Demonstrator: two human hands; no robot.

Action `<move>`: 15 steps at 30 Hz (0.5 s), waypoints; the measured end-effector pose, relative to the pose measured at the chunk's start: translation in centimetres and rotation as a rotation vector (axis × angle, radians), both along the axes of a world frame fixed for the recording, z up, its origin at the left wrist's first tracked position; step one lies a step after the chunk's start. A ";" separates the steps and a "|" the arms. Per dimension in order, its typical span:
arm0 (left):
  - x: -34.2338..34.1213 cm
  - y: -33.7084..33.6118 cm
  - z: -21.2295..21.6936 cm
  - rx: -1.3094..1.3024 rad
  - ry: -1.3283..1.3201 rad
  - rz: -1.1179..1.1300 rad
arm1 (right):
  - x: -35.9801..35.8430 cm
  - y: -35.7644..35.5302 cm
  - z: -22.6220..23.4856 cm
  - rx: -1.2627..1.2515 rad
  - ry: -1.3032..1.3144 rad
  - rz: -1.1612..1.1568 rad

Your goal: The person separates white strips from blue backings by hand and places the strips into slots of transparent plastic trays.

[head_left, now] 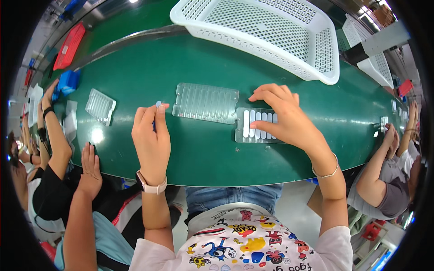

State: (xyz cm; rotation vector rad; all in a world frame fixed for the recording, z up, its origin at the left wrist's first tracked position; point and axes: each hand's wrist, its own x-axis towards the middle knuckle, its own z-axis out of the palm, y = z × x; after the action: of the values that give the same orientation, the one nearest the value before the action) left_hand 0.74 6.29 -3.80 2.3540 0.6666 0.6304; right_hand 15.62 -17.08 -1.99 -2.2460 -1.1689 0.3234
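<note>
My left hand [151, 135] is closed in a pinch on a small pale-blue rounded strip [158, 104]; only its tip shows above the fingers. To its right lies a clear plastic blister tray [205, 103] with a row of long grooves and no strips in them. Against that tray's right side is a second clear tray [240, 137], holding several white and pale-blue rounded strips [246, 123] side by side. My right hand [281, 115] hovers over this tray, thumb and fingers apart. Its thumb tip is at the strips, and the hand hides the tray's right end.
A large white perforated basket [271, 49] stands beyond the trays on the green table [203, 153]. Another clear tray [100, 106] lies at left, near a blue object [68, 82] and a red basket [70, 46]. Co-workers' arms reach in at both sides.
</note>
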 end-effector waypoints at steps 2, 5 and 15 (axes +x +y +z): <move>0.6 0.6 -0.5 -0.010 -0.048 -0.025 | -0.2 0.3 0.4 -0.043 0.070 -0.036; 1.0 0.9 -0.7 -0.058 -0.091 -0.055 | -0.5 0.6 1.3 -0.149 0.009 0.039; 1.5 2.5 -1.0 0.090 0.020 -0.330 | -1.0 0.6 1.5 -0.192 0.024 -0.011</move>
State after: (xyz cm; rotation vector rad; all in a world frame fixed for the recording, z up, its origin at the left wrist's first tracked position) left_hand 2.21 8.77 -4.76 2.4810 0.2507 0.4978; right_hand 14.62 -16.52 -0.49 -2.4045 -1.1553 0.4748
